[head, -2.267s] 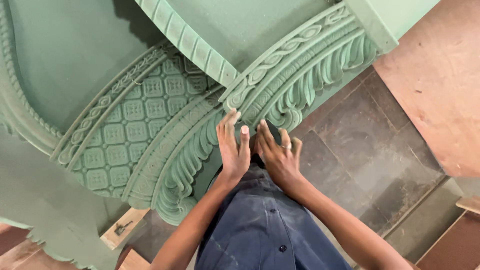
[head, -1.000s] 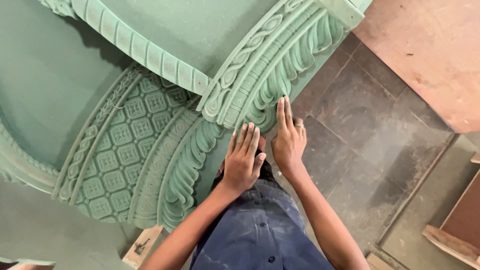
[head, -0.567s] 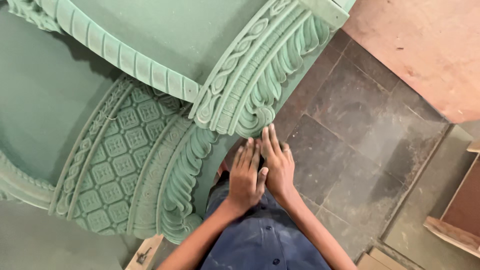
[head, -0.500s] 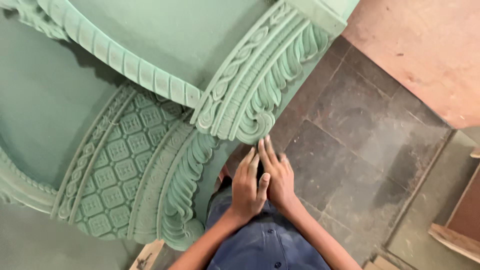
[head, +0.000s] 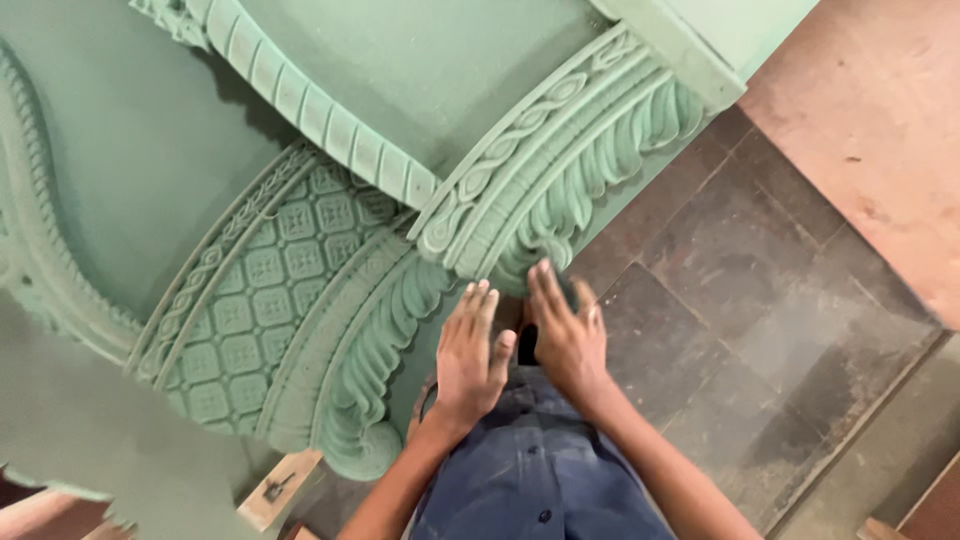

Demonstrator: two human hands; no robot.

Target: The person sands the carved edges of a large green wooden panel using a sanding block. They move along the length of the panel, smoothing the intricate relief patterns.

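Observation:
A large green carved moulding [head: 560, 190] with leaf and rope patterns curves across the upper view. A second leaf-carved band [head: 375, 350] lies below it, beside a lattice panel [head: 255, 300]. My left hand [head: 470, 355] is flat, fingers together and pointing up, near the lower end of the upper moulding. My right hand [head: 565, 330] lies flat beside it, fingertips touching the leaf carving's edge. Neither hand holds anything. My blue shirt [head: 540, 470] shows below the hands.
Dark stone floor slabs [head: 740, 300] spread to the right. A reddish-brown board [head: 880, 130] lies at the upper right. A pale wooden block [head: 275, 490] sticks out under the green carving at the bottom left.
Both hands have slid down along the leaf moulding toward its lower end and drawn close together. The view has shifted with them.

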